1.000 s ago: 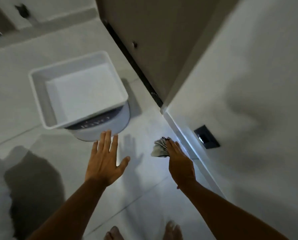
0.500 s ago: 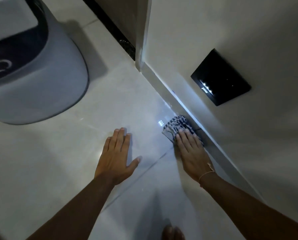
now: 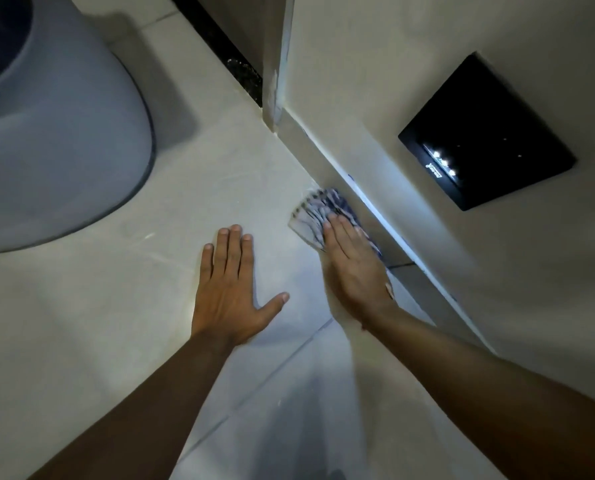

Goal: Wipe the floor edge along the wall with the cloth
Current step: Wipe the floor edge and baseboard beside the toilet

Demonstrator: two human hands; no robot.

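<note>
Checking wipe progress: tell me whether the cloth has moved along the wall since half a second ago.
Cannot tell: the cloth lies just below-left of the black wall plate as before; the camera shifted.

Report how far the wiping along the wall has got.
Done: nothing tells wiped floor from unwiped. In hand: the right hand presses the cloth flat where the floor meets the skirting, below the black wall panel; the left hand braces on the tile. Left: the edge toward the corner and back toward the person.
</note>
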